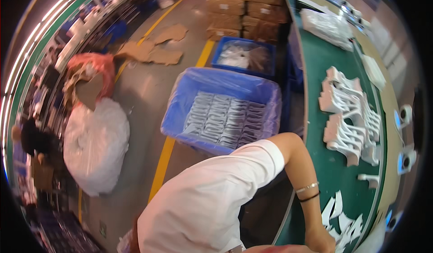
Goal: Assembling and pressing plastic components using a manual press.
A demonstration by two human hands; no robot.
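Observation:
My left arm comes up from the lower edge in a white short sleeve, bends at the elbow and reaches over the green workbench. My left hand [319,240], below a bracelet and a black band, is at the lower edge; its fingers are hidden. A strip of bare skin beside it seems to be my right arm, whose hand I cannot make out. Flat white cut pieces [345,228] lie nearest my left hand. Farther up the green workbench [315,172] are a single white plastic part [370,180] and a stack of curved white plastic parts [347,117].
Left of the bench, a blue crate [223,79] lined with clear plastic holds rows of pale curved parts. Behind it stand a smaller blue crate [243,71] and stacked cartons [246,9]. A big white plastic bag [97,147] and torn cardboard [155,50] lie on the floor.

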